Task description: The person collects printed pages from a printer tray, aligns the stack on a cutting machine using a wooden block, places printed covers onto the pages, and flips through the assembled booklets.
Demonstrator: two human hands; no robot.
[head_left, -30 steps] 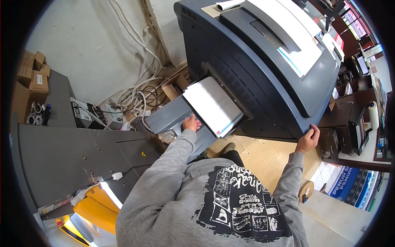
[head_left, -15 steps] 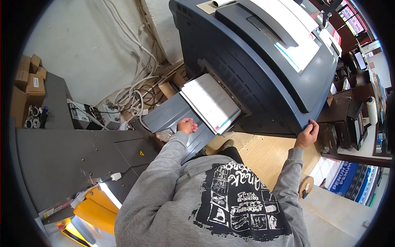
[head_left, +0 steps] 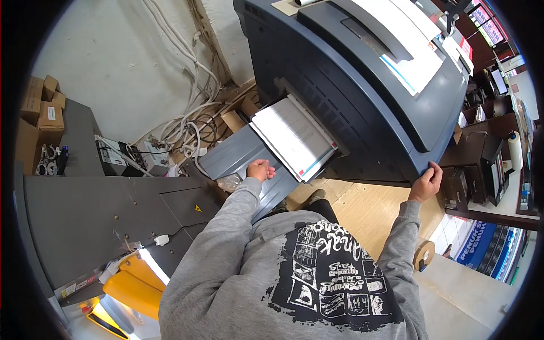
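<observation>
A stack of printed sheets [head_left: 294,136] lies on the grey output tray [head_left: 226,152] that sticks out from the side of a large dark printer [head_left: 351,122]. My left hand [head_left: 260,170] hovers over the tray, just in front of the stack, fingers loosely curled and nothing visible in them. Close to that wrist, a crumpled clear plastic bag [head_left: 229,182] sits at the tray's edge. On the right, my right hand [head_left: 426,181] rests against the printer's near corner, its fingers laid over the edge.
More paper [head_left: 411,71] lies on top of the printer. Tangled cables [head_left: 195,122] run along the wall behind the tray. To the left stands a dark grey machine [head_left: 107,221], with cardboard boxes [head_left: 50,116] beyond it. A brown tape roll [head_left: 424,255] is near my right forearm.
My left hand has shifted slightly and its curled fingers have loosened a little. My right hand stays on the printer's corner. The view has tilted slightly.
</observation>
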